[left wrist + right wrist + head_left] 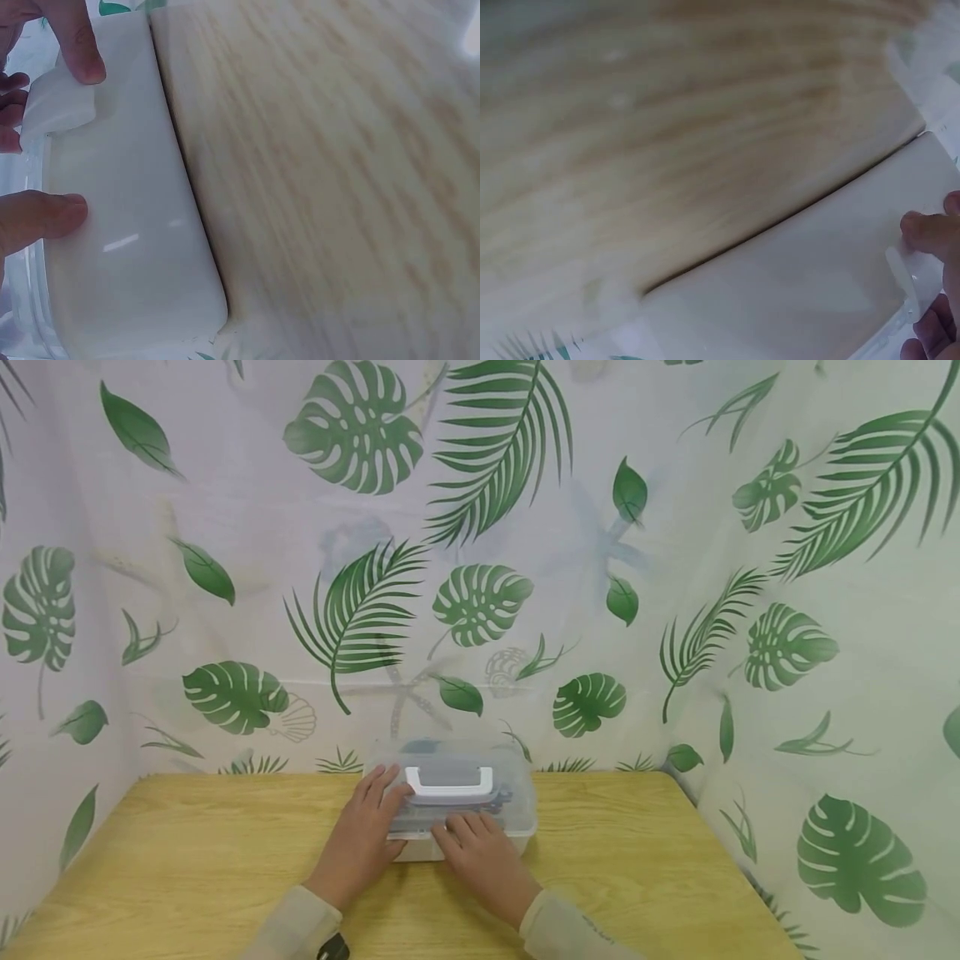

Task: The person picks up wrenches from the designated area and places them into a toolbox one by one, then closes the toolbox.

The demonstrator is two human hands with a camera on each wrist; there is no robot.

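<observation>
A storage box [420, 850] with a white body and a clear lid [517, 814] stands on the table. A white carrying handle [450, 791] lies across the lid. My left hand [360, 835] holds the box's left part, its fingers spread over the lid near the handle and its thumb [56, 214] against the front wall. At the front middle, my right hand [480, 860] pinches the white latch [911, 281]; its thumb [84, 56] is on the latch's edge, with its other fingers over the lid's rim. Small contents show only dimly through the lid.
The wood-grain table [225, 852] extends to both sides of the box. Behind it and at the sides hangs a white curtain [540, 710] printed with green leaves. The box stands close to the table's back edge. A black band [333, 947] is at the left wrist.
</observation>
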